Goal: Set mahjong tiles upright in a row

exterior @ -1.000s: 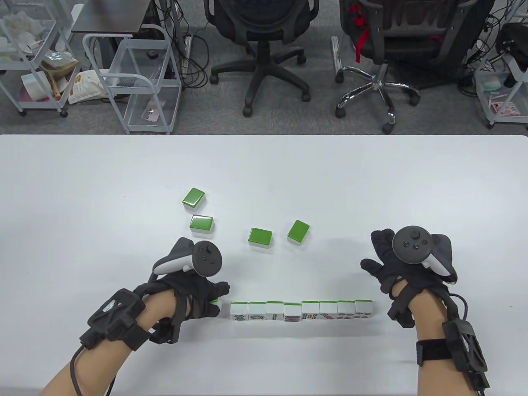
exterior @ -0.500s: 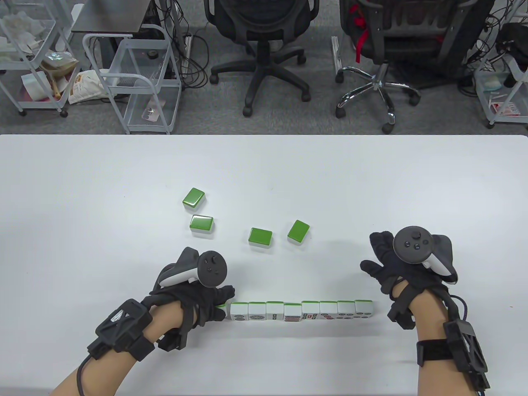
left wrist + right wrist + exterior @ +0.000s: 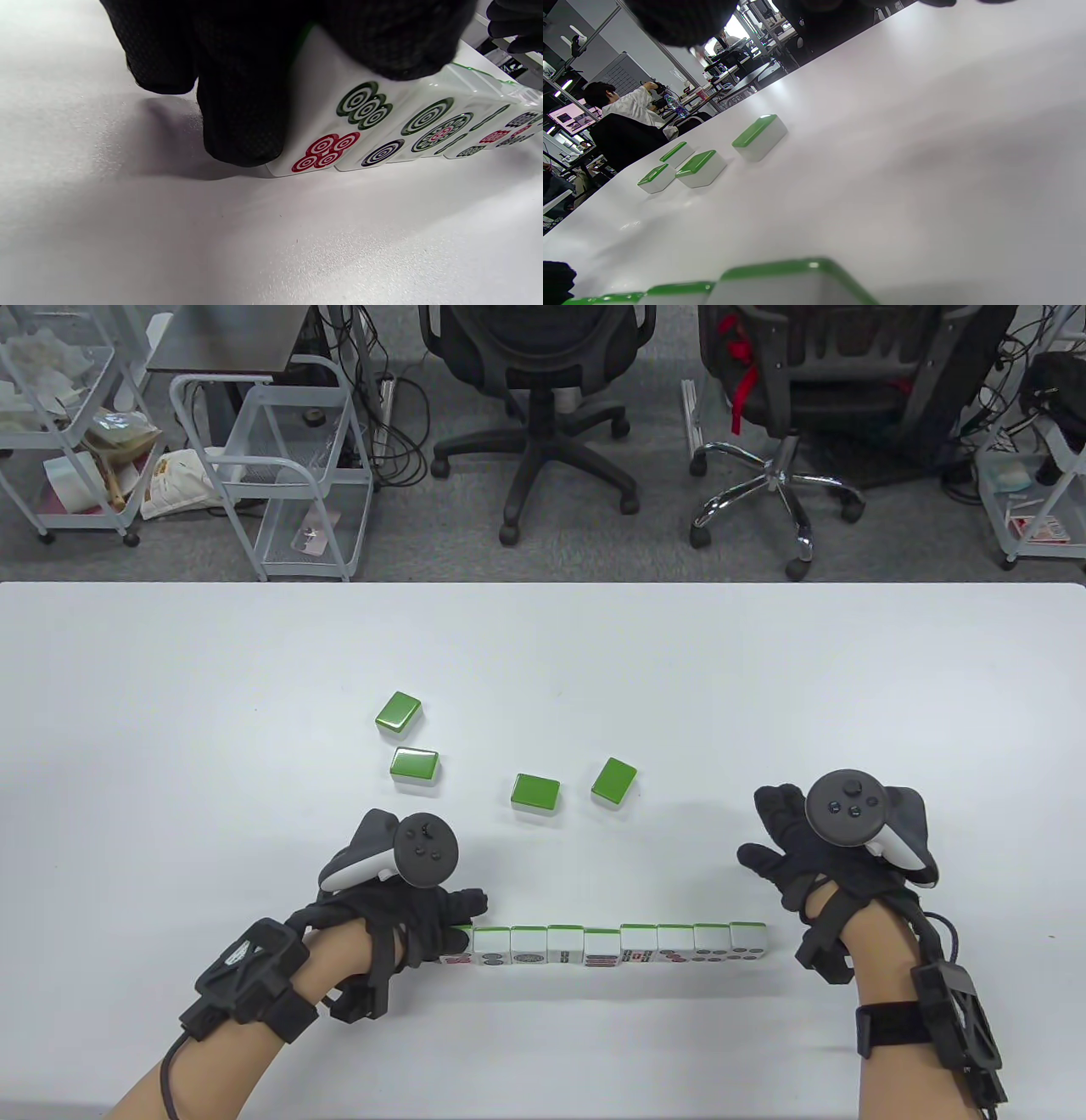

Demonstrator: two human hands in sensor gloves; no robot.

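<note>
Gloved left hand (image 3: pixel 399 912) pinching a white, green-backed, red-and-green-circled mahjong tile (image 3: pixel 335 127), touching the upright tile row (image 3: pixel 619 943) beside its fingertips; gloved right hand (image 3: pixel 836 848) spread, holding nothing.

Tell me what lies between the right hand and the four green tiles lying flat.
Nothing: in the table view only bare white table separates the right hand from the nearest flat tile. The standing row runs nearer the person, off that stretch.

Black-gloved hands (image 3: pixel 407 912) (bare forearms)
</note>
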